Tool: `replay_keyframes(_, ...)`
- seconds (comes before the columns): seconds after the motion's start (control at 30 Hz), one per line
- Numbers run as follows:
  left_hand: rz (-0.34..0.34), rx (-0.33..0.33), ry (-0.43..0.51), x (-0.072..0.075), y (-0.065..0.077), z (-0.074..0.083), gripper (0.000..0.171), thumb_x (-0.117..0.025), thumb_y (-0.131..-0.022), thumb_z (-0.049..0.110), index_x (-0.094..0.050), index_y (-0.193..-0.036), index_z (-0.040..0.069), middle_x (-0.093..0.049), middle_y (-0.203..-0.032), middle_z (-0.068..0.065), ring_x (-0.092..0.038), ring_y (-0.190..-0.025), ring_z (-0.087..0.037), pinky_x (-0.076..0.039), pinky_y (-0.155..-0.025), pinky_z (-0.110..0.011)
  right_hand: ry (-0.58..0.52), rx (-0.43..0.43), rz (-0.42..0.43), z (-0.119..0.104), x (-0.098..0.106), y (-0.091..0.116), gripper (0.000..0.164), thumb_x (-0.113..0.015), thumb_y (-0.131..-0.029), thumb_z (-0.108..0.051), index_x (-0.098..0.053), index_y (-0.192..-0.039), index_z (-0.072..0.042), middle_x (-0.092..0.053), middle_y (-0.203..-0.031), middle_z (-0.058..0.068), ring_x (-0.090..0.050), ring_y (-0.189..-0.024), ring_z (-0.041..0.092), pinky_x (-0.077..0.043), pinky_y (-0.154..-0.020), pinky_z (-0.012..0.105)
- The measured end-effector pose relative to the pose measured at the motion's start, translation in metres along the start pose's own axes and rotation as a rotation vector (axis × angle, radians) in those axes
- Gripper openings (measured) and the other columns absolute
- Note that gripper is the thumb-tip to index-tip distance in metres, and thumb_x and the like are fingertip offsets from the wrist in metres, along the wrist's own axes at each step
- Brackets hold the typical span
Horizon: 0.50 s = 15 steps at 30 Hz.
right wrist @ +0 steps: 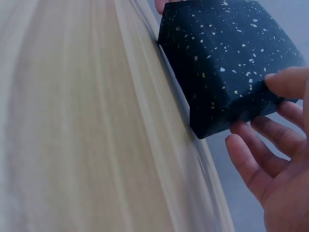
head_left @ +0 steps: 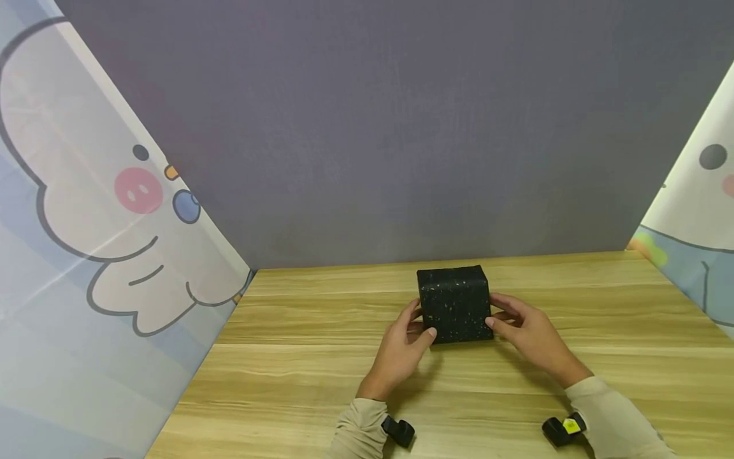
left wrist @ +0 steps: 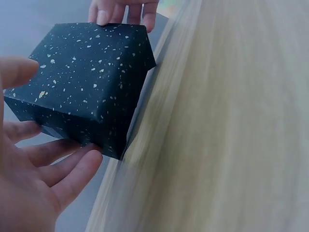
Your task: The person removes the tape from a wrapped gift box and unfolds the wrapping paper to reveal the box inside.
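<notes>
Black box-like block with pale flecks [head_left: 457, 309], material uncertain, between left hand [head_left: 399, 349] and right hand [head_left: 530, 333], toward far edge of pale wood-grained worktop [head_left: 275, 382]; contact beneath unclear. Longer axis appears to run hand to hand; neither hand nearer. Both grip opposite sides: thumbs [head_left: 428, 336] on near face, fingers [left wrist: 78, 177] curved alongside, hands angled inward.

The far side and underside of the speckled black box [head_left: 457, 309] are hidden from the head view, where some fingertips of the left grip [head_left: 399, 349] are also concealed behind it. The right grip [left wrist: 117, 8] is cut off by the left wrist view's upper edge; there the grain of the bench [left wrist: 227, 121] is blurred.
</notes>
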State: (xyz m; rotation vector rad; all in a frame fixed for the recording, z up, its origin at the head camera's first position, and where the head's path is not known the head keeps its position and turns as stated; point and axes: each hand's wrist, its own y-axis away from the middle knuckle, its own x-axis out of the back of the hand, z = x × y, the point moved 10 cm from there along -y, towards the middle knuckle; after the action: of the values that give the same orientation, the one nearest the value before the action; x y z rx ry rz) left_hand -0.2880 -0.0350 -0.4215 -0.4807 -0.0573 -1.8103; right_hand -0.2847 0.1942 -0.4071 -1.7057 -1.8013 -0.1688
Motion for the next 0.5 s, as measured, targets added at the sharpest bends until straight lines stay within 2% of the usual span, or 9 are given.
replay_keyframes(0.23,-0.018,-0.068,0.009,-0.0006,-0.0002,0.0030,0.061,-0.057,-0.103,0.033,-0.035,-0.156,0.013,-0.050,-0.147,-0.011,-0.059,-0.122,-0.024,-0.048,-0.099,-0.037,-0.027,0.008,0.015,-0.0034,0.0029,-0.0010,0.048,-0.064,-0.101,-0.019,-0.052,-0.142,0.003,-0.059,-0.134,0.024,-0.067,-0.096,0.013,-0.055,-0.074,0.025)
replay_keyframes(0.5,-0.028,-0.105,0.019,-0.0017,0.0014,0.0044,0.061,-0.058,-0.103,0.032,-0.035,-0.156,0.012,-0.048,-0.149,-0.009,-0.057,-0.125,-0.026,-0.049,-0.099,-0.037,-0.101,-0.018,0.035,-0.0021,0.0046,0.0015,0.043,-0.054,-0.106,-0.019,-0.051,-0.140,0.007,-0.062,-0.126,0.027,-0.071,-0.089,0.021,-0.058,-0.074,0.034)
